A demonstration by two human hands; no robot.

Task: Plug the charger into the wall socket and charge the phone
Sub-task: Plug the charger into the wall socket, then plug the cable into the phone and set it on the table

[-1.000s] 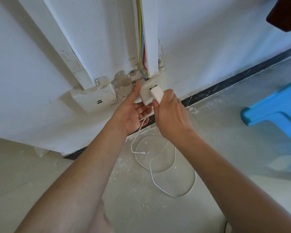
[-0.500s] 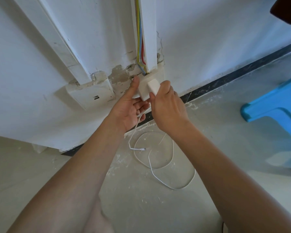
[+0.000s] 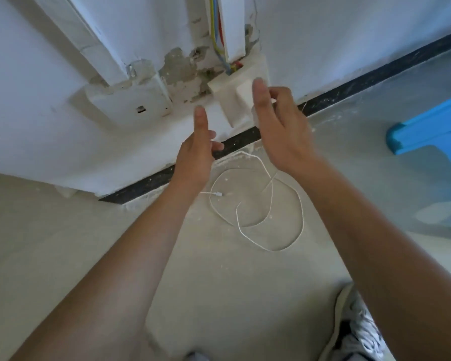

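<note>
The white charger (image 3: 244,95) sits plugged into the white wall socket (image 3: 228,100) low on the wall. My right hand (image 3: 279,126) hovers just in front of it with fingers loosely apart, thumb raised beside the charger, holding nothing. My left hand (image 3: 197,152) is open below and left of the socket, thumb up. The white cable (image 3: 268,204) lies in loose loops on the floor, its free plug end (image 3: 218,194) near my left wrist. No phone is in view.
A second white socket box (image 3: 130,100) is on the wall to the left. Exposed coloured wires (image 3: 216,35) run down a white conduit. A blue plastic stool (image 3: 427,131) stands at right. My shoe (image 3: 359,332) is at the bottom right.
My right hand has let go of the charger, which stays in the socket. Both hands have drawn back from the wall and opened. The view has tilted down a little.
</note>
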